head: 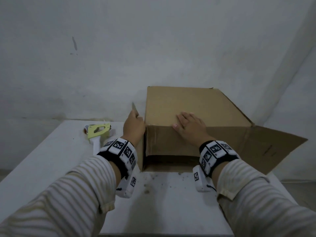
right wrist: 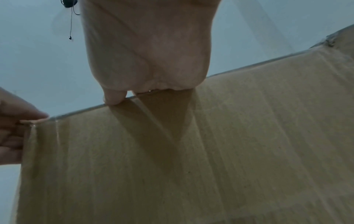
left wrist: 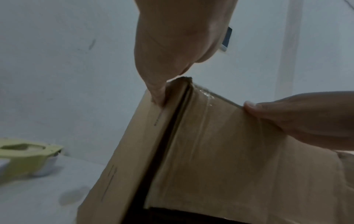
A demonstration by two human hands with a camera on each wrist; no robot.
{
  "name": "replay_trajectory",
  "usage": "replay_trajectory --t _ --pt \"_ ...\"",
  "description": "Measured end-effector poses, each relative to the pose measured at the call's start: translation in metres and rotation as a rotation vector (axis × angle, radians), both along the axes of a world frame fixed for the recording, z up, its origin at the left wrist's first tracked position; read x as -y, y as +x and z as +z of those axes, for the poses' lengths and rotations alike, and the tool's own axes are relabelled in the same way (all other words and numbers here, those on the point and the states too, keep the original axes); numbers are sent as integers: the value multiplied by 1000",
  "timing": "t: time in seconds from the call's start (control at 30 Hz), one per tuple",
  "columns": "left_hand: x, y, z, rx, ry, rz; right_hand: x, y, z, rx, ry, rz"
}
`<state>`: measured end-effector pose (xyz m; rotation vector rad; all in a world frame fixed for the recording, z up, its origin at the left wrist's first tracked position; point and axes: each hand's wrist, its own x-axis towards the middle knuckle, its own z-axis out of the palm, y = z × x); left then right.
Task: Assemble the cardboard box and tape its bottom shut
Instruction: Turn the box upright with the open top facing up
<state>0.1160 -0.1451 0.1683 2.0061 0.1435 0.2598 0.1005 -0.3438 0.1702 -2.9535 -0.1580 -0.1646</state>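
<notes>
The right hand [head: 189,127] is laid flat on the box [head: 188,106] at the table [head: 51,159] far edge. A left flap [left wrist: 134,144] is pinched in the left hand [head: 134,124] grip; it may spring open before the tape gun [head: 97,131] is fetched.

One box [head: 191,106] on one bench [head: 51,159]. Two flaps visible: one [head: 266,147] spread open at the right, one [head: 135,108] raised at the left. One tape gun [head: 97,132]. Two hands: left [head: 134,125] and right [head: 189,126]. Two wristbands, one per wrist [head: 119,151] [head: 215,153]. Two striped sleeves [head: 77,190] [head: 253,194].
</notes>
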Motion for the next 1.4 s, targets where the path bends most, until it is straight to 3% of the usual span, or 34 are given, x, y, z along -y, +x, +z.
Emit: replay_trajectory --t 0.27,0.4,0.47,0.63,0.73,0.8,0.9,1.03,1.2,1.4 --pt "27 -7 -15 66 52 -153 7 0 -4 71 97 -24" --pt "20 -1 -12 31 52 -178 -5 -20 -29 415 646 -288" --pt "17 4 -13 15 59 -191 -11 -30 -43 465 928 -444" --pt "14 7 -17 0 57 -217 -13 -30 -63 369 1508 -870" --pt "12 7 -18 9 61 -236 -8 -27 -71 225 1712 -1092" --pt "12 7 -18 2 81 -236 -10 -30 -77 107 1871 -1118" --pt "12 8 -17 4 89 -246 -16 -37 -84 71 2081 -1019" --pt "9 6 -14 -30 11 -277 -16 -46 -80 103 2138 -1026" --pt "1 15 -10 -142 -79 -330 -8 -65 -78 225 2062 -1137" --pt "3 11 6 -220 -213 -338 5 -87 -58 437 2193 -1001"
